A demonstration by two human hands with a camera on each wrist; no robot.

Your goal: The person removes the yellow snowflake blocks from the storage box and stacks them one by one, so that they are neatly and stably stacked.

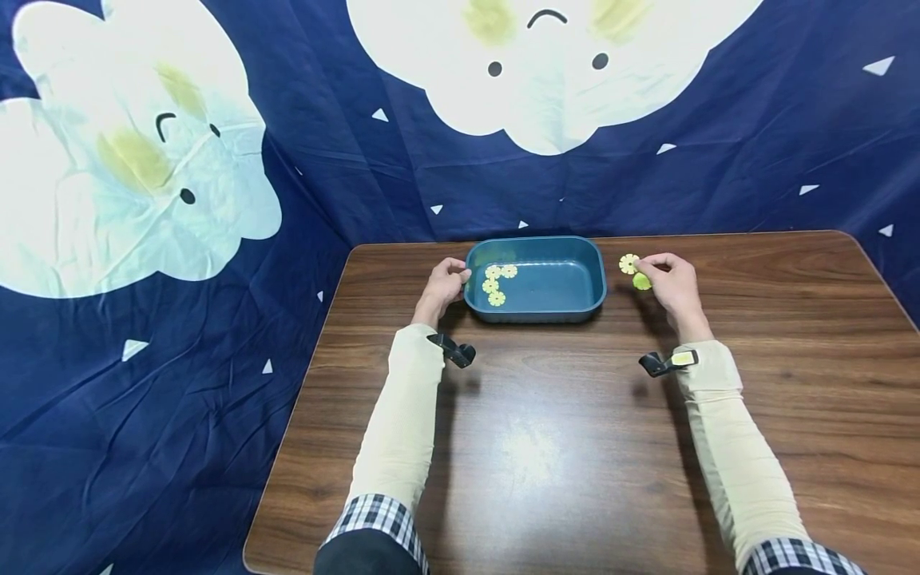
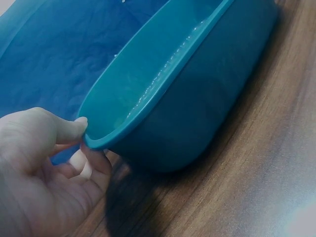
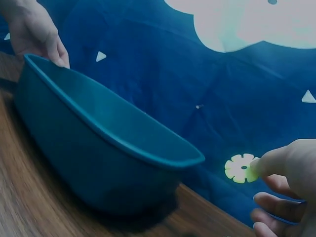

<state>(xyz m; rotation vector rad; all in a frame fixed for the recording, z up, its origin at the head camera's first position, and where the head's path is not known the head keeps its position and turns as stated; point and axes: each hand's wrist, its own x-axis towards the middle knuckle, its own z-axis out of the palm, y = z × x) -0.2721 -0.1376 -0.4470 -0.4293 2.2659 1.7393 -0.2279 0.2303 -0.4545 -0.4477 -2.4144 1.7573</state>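
A teal plastic tub point(image 1: 533, 313) stands on the table. My left hand point(image 1: 443, 286) pinches its left rim between thumb and fingers, as the left wrist view point(image 2: 94, 143) of the rim shows. Inside, several pale yellow flower-shaped pieces point(image 1: 490, 285) lie near the left end. Off the tub's right side, my right hand point(image 1: 676, 289) pinches a yellow flower-shaped piece point(image 1: 628, 263) at its edge; in the right wrist view that piece point(image 3: 240, 168) has notched petals and a center hole. Just below the fingertips shows a yellow-green round piece point(image 1: 642, 281); whether it is held or lies on the table I cannot tell.
The brown wood-grain table point(image 1: 546, 447) ends close behind the tub. A dark blue cloth point(image 1: 402, 184) with white clouds and small triangles hangs at the back and left. A small black camera point(image 1: 454, 350) sits at the left wrist, another camera point(image 1: 664, 363) at the right.
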